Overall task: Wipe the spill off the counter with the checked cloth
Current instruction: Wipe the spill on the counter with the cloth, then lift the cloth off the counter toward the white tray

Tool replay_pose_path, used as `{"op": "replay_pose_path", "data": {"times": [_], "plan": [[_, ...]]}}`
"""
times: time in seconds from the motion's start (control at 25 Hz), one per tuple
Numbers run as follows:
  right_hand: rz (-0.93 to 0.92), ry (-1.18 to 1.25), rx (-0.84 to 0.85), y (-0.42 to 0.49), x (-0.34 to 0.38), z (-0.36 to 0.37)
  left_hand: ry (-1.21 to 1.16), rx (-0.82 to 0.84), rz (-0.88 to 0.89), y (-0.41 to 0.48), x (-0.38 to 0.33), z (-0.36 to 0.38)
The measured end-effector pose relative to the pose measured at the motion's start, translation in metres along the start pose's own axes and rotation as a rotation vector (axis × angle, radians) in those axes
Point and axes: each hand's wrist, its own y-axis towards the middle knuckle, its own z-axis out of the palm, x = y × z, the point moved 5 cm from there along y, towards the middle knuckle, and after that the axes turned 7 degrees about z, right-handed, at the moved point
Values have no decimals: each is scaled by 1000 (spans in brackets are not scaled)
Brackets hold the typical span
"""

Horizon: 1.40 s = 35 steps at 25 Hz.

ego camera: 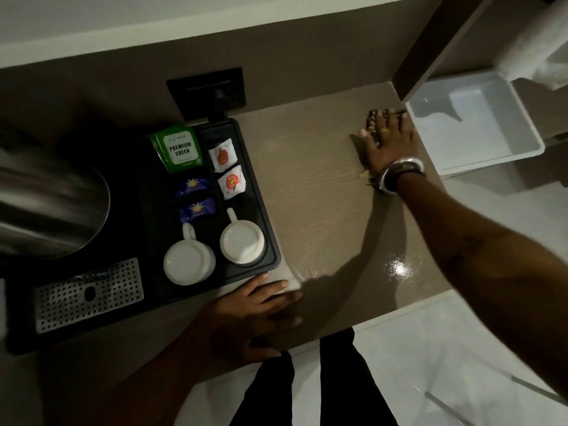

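I am pressing my right hand (385,141) flat on the checked cloth (370,124) at the counter's (322,195) far edge, barely visible; my left hand (255,312) is resting open. Being soft, it likely needs bunching under the palm.

- Dim overall — light falls from above.
- Glare spot on the counter (399,267), near the right forearm.
- Soft shadows under both arms.
- Wide-angle bending at the edges; slight blur.
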Motion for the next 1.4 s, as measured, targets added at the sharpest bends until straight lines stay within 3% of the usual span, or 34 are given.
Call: {"op": "replay_pose_path", "data": {"times": [0.08,0.2,0.28,0.36,0.44,0.52,0.6,0.68,0.84,0.96,1.04,1.16,1.28,1.4], "plan": [[-231,3,-18,-58,39,23,51,47,20,2,-2,-1],[-705,-129,136,-196,43,72,136,58,31,4,-4,-4],[-673,-104,75,-198,-21,58,133,45,22,3,-7,-5],[-304,-61,18,-145,-81,28,124,6,29,5,-6,-8],[7,33,-20,-101,-85,9,96,-18,43,5,-7,-10],[-117,79,11,-112,-23,28,109,15,59,7,-12,-12],[-469,30,60,-170,29,61,136,44,41,8,-11,-16],[-662,16,56,-225,17,75,100,32,40,10,-11,-23],[-447,220,3,-227,-62,47,43,-9,-20,23,-28,-43],[-597,74,-205,-224,-73,32,-104,-229,-267,76,-14,-73],[-621,24,-238,-223,-78,22,-120,-355,-482,124,14,-94],[-363,135,-221,-202,-98,3,-57,-354,-724,193,51,-101],[134,779,-106,-157,-141,-23,-22,-362,-845,242,67,-82],[332,1250,109,-78,-171,-46,37,-320,-919,261,80,-62]]}}
